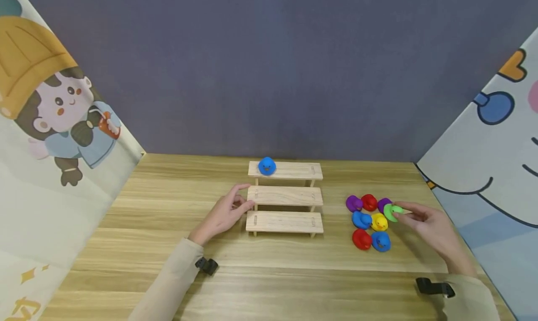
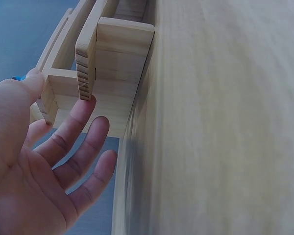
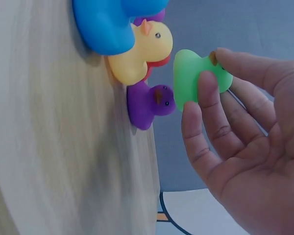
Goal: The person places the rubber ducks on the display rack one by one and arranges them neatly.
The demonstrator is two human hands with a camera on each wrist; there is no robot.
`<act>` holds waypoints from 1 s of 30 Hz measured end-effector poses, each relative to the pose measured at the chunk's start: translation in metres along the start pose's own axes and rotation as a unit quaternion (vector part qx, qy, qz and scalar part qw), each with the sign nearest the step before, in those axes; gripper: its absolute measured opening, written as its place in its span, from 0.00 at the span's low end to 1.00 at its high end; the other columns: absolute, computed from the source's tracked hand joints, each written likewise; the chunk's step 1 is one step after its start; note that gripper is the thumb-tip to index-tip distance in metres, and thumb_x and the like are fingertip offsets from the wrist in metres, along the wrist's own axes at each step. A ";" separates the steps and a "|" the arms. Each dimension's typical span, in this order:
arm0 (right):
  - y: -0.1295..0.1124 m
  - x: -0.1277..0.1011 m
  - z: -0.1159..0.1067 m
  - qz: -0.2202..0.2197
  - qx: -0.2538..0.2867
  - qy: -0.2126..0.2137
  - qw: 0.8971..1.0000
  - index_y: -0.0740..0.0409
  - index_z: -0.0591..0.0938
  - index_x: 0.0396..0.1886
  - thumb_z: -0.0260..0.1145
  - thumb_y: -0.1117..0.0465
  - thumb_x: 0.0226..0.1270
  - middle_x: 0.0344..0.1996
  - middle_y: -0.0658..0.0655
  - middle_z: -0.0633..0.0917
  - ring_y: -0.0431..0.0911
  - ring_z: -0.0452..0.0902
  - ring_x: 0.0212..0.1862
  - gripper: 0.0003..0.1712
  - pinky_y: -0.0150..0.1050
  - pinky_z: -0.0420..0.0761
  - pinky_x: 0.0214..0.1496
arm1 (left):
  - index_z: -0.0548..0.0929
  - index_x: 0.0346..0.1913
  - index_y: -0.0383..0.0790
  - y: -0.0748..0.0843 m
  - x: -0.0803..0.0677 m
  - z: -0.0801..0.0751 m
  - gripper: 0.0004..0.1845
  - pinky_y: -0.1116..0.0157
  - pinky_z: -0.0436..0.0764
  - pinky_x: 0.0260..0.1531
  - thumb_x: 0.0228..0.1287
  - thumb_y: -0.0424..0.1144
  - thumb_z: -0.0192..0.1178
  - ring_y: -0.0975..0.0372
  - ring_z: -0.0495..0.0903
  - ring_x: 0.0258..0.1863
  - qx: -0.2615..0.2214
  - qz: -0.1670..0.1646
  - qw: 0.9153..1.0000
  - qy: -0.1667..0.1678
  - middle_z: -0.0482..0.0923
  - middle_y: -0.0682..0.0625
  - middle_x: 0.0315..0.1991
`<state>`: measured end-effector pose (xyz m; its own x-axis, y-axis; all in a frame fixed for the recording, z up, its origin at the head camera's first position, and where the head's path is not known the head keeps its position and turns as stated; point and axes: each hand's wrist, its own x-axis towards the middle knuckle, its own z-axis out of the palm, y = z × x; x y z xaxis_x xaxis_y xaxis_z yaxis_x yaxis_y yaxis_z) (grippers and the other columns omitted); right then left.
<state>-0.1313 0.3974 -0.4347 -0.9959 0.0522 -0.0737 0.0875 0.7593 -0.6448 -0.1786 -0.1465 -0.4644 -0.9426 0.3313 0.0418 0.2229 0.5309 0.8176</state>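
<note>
My left hand [image 1: 222,214] is at the left end of a three-step wooden stand [image 1: 286,196]. Thumb and index finger pinch the middle step's end across its width; in the left wrist view the other fingers [image 2: 90,147] spread loosely beside the lower step. A blue rubber duck [image 1: 266,166] sits on the top step, toward the left. On the right, my right hand [image 1: 433,225] holds a green rubber duck [image 3: 188,78] between thumb and fingertips, raised off the table. Just beyond it stands a purple duck [image 3: 144,105].
Beside the green duck several rubber ducks cluster on the table: red [image 1: 369,202], purple [image 1: 354,203], blue [image 1: 361,220], yellow [image 1: 379,222], another red [image 1: 362,239] and another blue [image 1: 381,241]. A dark wall [image 1: 277,68] closes the back; printed panels flank both sides.
</note>
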 end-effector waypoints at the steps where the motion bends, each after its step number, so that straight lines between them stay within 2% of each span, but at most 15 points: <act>1: -0.002 0.001 0.001 -0.003 0.000 0.004 1.000 0.53 0.80 0.73 0.67 0.35 0.75 0.67 0.67 0.83 0.18 0.73 0.42 0.37 0.44 0.77 0.49 | 0.64 0.81 0.46 0.000 0.000 0.000 0.35 0.50 0.83 0.56 0.81 0.56 0.58 0.62 0.85 0.45 0.000 0.002 1.000 0.000 0.88 0.54 0.42; 7: -0.010 0.005 0.004 -0.025 0.012 0.024 0.999 0.55 0.82 0.71 0.69 0.39 0.76 0.64 0.66 0.85 0.22 0.78 0.41 0.34 0.30 0.79 0.41 | 0.64 0.81 0.46 0.001 0.000 0.000 0.34 0.51 0.83 0.56 0.82 0.56 0.58 0.62 0.85 0.45 0.002 -0.001 1.000 0.000 0.89 0.54 0.43; 13: -0.021 0.010 0.003 -0.058 0.018 0.047 0.997 0.53 0.83 0.69 0.69 0.42 0.77 0.58 0.58 0.88 0.30 0.83 0.40 0.30 0.29 0.80 0.39 | 0.64 0.81 0.45 0.002 0.000 -0.001 0.35 0.51 0.83 0.57 0.82 0.55 0.58 0.62 0.85 0.46 0.001 0.000 1.000 0.001 0.89 0.54 0.43; 22: -0.039 0.015 0.008 -0.059 0.032 0.064 0.996 0.53 0.85 0.68 0.71 0.41 0.75 0.62 0.64 0.86 0.26 0.81 0.40 0.30 0.26 0.78 0.42 | 0.64 0.81 0.45 0.004 0.000 -0.002 0.35 0.50 0.83 0.57 0.81 0.54 0.59 0.62 0.85 0.46 -0.003 0.001 1.000 0.002 0.89 0.53 0.43; 25: -0.045 0.016 0.010 -0.065 0.035 0.061 0.995 0.53 0.85 0.67 0.71 0.41 0.75 0.60 0.60 0.87 0.24 0.79 0.41 0.30 0.25 0.79 0.42 | 0.64 0.81 0.45 0.004 -0.001 -0.001 0.35 0.51 0.83 0.56 0.81 0.55 0.59 0.62 0.85 0.45 -0.002 -0.002 1.000 0.001 0.89 0.52 0.43; 30: -0.052 0.018 0.013 -0.080 0.049 0.052 0.994 0.54 0.85 0.67 0.71 0.42 0.75 0.50 0.39 0.87 0.22 0.80 0.42 0.30 0.22 0.80 0.43 | 0.64 0.81 0.46 0.003 -0.002 0.000 0.35 0.54 0.83 0.53 0.81 0.55 0.59 0.60 0.85 0.43 -0.003 -0.009 1.000 0.001 0.88 0.51 0.43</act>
<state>-0.1539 0.3506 -0.4122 -0.9938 0.0060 0.1112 -0.0757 0.6964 -0.7137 -0.1767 -0.1460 -0.4622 -0.9469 0.3202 0.0289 0.2050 0.5324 0.8213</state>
